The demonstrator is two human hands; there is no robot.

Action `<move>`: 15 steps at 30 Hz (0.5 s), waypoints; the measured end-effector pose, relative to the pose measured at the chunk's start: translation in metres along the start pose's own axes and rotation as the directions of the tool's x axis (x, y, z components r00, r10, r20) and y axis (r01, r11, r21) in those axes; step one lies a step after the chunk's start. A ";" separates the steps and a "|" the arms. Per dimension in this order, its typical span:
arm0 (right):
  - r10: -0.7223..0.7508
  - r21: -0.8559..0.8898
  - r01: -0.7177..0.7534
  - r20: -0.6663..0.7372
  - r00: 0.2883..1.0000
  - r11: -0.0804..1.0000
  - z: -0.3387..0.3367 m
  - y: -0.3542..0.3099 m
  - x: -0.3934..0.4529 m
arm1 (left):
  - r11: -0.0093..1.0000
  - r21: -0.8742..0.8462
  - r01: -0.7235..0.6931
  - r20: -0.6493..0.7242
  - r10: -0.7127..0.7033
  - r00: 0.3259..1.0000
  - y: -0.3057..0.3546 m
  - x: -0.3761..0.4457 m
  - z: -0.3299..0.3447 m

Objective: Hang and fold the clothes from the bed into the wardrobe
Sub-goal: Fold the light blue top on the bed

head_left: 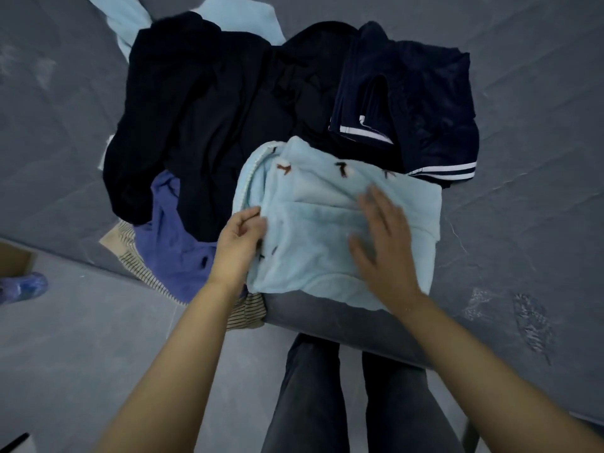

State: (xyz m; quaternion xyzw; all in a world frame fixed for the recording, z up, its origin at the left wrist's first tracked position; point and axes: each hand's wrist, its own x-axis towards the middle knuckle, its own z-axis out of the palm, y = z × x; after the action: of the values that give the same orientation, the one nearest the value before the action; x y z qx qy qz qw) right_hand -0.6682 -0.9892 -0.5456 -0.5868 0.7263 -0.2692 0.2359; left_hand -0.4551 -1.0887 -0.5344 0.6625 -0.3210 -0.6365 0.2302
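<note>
A folded light-blue fleece garment (313, 230) with small brown marks lies at the near corner of the grey bed (523, 125). My left hand (238, 243) pinches its left edge with curled fingers. My right hand (382, 243) lies flat on top of it with fingers spread, slightly blurred. Behind it sits a pile: black clothes (209, 119), a navy garment with white stripes (425, 106), a purple garment (176, 243), a striped beige piece (143, 269) and another light-blue piece (235, 18). The wardrobe is out of view.
My legs in dark jeans (343, 403) stand against the bed corner. Grey floor (81, 354) stretches to the left, where a blue shoe cover (23, 287) and a cardboard edge (16, 259) show.
</note>
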 end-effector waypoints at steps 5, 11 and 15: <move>0.108 0.094 -0.124 0.152 0.982 0.988 -0.005 0.013 0.042 | 0.966 0.201 -0.164 0.110 0.144 0.983 -0.011 -0.043 0.032; 0.104 0.079 -0.123 0.213 0.972 0.989 -0.012 0.021 0.059 | 0.926 0.311 -0.213 -0.021 0.231 0.973 -0.034 -0.020 0.048; 0.061 0.215 -0.122 0.270 0.961 0.969 -0.019 0.019 0.064 | 0.936 0.296 -0.189 -0.071 0.219 0.973 -0.039 -0.005 0.040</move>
State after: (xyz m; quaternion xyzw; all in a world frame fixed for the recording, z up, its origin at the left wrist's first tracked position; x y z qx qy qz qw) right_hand -0.7073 -1.0469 -0.5462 -0.5516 0.6793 -0.2604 0.4081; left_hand -0.4897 -1.0542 -0.5615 0.6837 -0.4647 -0.5209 0.2126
